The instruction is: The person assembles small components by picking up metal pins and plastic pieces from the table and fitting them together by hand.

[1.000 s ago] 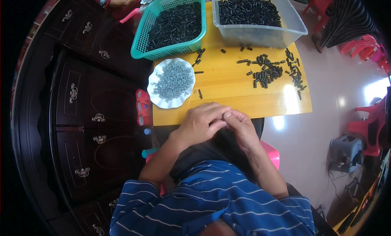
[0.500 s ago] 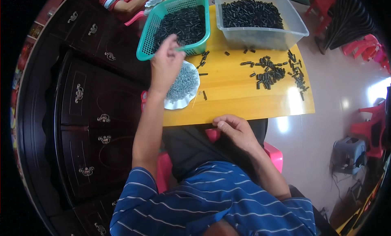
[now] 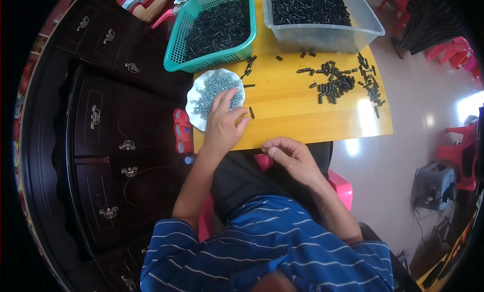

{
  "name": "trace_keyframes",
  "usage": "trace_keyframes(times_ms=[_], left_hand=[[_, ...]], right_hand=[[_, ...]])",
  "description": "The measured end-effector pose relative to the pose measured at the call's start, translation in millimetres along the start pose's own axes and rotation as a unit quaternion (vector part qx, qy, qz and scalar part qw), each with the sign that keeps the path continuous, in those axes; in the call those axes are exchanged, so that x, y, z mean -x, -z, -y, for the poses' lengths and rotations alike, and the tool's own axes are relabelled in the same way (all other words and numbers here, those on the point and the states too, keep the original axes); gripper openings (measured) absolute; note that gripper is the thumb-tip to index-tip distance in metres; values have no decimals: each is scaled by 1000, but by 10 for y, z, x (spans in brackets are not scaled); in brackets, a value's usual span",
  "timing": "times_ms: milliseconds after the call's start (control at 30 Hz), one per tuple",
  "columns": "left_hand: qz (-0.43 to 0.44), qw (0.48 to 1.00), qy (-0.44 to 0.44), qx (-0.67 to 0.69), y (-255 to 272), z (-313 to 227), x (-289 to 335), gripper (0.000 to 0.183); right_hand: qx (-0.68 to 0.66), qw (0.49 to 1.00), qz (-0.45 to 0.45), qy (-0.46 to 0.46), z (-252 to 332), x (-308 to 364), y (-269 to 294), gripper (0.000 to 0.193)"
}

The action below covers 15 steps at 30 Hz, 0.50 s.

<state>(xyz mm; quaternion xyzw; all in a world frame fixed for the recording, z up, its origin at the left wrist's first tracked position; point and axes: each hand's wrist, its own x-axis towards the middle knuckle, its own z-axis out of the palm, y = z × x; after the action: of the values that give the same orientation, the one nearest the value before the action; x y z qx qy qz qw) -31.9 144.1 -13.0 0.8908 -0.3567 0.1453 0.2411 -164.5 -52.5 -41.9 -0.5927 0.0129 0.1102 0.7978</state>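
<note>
My left hand (image 3: 224, 123) reaches over the right side of a white wavy-rimmed plate (image 3: 193, 113), fingers apart, fingertips at the small silvery-clear pieces (image 3: 210, 96) heaped in it. Nothing shows in its grasp. A single thin black piece (image 3: 252, 112) lies on the table just right of that hand. At the table's near edge, my right hand (image 3: 292, 158) is held with thumb and curled fingers together. Whatever may be between them is too small or hidden to name.
A green perforated basket (image 3: 209, 61) and a clear plastic tub (image 3: 327, 39), both filled with black pieces, stand at the far side of the yellow table (image 3: 282, 123). Loose short black tubes (image 3: 335, 88) lie to the right. A dark drawer cabinet (image 3: 116, 110) borders the left.
My left hand has come back from the green basket's near edge to the plate, toward me. My right hand has stayed about where it was. The view has shifted slightly.
</note>
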Motion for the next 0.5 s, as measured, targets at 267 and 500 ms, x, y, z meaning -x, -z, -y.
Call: trace_keyframes(times_ms=[267,500], left_hand=[[-31,999,7,-22,-6,70,126,19],[-38,998,23,-46,-27,122,121,16]], right_hand=[[-4,1000,4,-1,6,9,-12,24],[-3,1000,0,2,15,3,-5,24]])
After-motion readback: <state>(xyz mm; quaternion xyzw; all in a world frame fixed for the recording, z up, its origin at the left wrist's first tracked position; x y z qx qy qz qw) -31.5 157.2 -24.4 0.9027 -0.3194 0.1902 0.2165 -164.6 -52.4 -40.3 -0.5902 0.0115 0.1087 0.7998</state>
